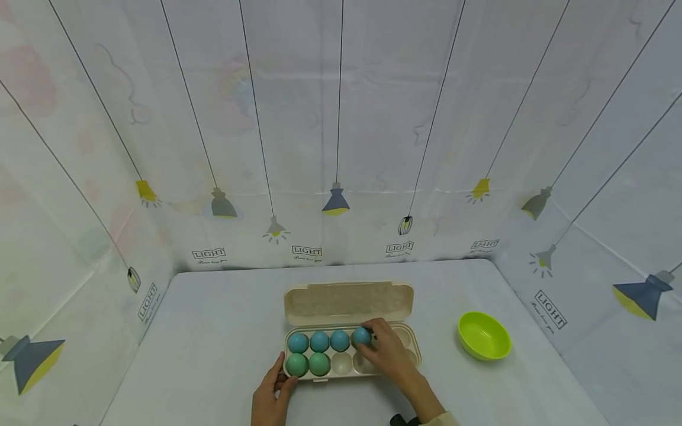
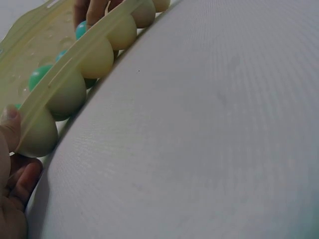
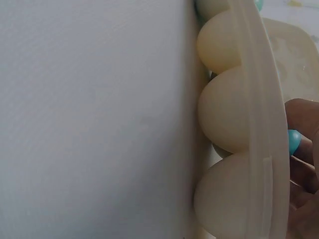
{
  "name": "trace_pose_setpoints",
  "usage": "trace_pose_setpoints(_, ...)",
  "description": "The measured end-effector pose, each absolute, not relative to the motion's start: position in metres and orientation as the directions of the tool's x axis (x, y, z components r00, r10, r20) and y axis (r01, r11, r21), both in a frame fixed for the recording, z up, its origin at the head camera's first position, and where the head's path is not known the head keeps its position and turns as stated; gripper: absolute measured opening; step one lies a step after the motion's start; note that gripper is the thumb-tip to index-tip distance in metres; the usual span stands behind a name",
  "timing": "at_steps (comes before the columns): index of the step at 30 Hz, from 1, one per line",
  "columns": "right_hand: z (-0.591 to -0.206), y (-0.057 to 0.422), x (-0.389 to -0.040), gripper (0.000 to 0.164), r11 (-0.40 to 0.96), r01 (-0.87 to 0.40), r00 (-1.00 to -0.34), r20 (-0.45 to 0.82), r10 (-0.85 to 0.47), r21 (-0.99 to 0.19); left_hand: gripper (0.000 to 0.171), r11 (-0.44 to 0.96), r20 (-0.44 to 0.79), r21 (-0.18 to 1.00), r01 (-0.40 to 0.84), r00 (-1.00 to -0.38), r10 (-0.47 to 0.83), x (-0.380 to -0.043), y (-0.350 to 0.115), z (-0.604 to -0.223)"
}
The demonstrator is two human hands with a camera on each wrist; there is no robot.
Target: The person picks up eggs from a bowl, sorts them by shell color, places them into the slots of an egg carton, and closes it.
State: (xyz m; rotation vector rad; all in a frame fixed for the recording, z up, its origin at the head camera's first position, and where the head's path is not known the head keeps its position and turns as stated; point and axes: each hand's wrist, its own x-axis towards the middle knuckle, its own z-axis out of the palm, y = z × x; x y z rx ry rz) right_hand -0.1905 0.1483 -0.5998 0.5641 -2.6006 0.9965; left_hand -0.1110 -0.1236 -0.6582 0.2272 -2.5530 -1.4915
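A cream egg carton [image 1: 348,377] lies on the table with its lid [image 1: 348,305] folded back. Blue eggs [image 1: 319,341] fill several cells of the back row from the left. Two green eggs [image 1: 296,364] sit at the left of the front row. My left hand [image 1: 270,397] grips the carton's front left corner, its thumb [image 2: 10,127] against the rim and its fingers lower down. With thumb and fingers, my right hand [image 1: 391,352] pinches another blue egg [image 1: 361,336] at the back row, right of the other blue ones. The hand partly hides the cells to the right.
To the right of the carton stands a lime-green bowl [image 1: 483,336]. A small black object [image 1: 398,420] shows by the right wrist at the bottom edge. White cloth covers the table [image 1: 224,319], and printed curtains [image 1: 298,148] hang behind it and on both sides.
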Motion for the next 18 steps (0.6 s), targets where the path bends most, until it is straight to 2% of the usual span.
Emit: trace_pose_setpoints(18, -0.6079, 0.1474, -0.1914, 0.042, 0.738, -0.445, -0.881, 0.394, -0.261, -0.508, 0.064, 0.456, 0.074, 0.889, -0.036, -0.972, -0.221, -0.1104, -0.1235, -0.6580)
